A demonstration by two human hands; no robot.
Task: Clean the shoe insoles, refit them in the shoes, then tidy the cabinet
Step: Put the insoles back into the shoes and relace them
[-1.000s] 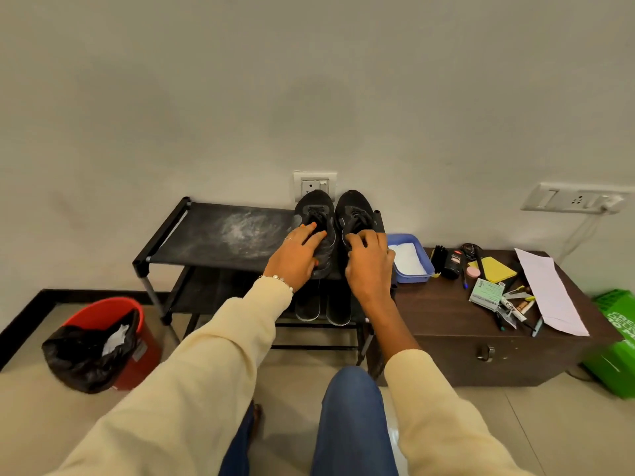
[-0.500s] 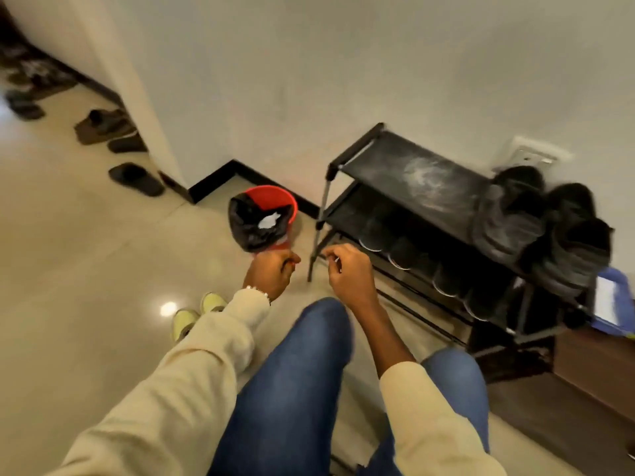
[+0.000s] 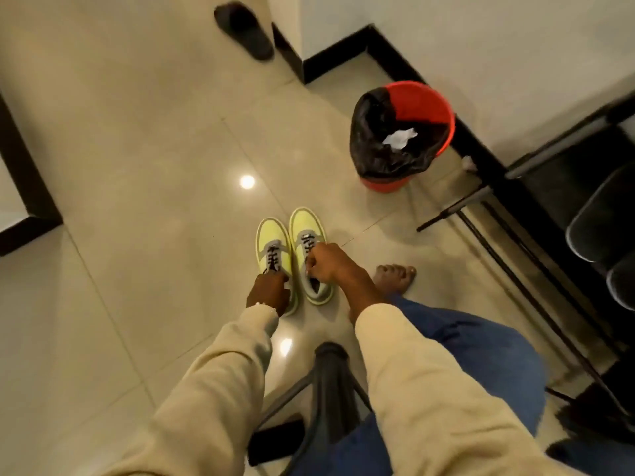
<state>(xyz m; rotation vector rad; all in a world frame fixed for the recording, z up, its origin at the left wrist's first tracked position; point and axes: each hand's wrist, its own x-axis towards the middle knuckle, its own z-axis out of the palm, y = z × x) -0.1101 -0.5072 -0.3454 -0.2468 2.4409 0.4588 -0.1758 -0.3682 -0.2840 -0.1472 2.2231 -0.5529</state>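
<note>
A pair of lime-yellow sneakers with grey panels and dark laces stands side by side on the glossy beige tiled floor. The left hand has its fingers curled onto the rear opening of the left yellow sneaker; the right hand pinches the collar of the right yellow sneaker just behind the laces. Whether insoles sit inside cannot be told. A bare foot rests just right of the pair. Farther right, against the wall, a red plastic bucket lined with a black bag holds crumpled white paper. At the far right is the black metal shoe rack, with dark shoes on a lower shelf.
</note>
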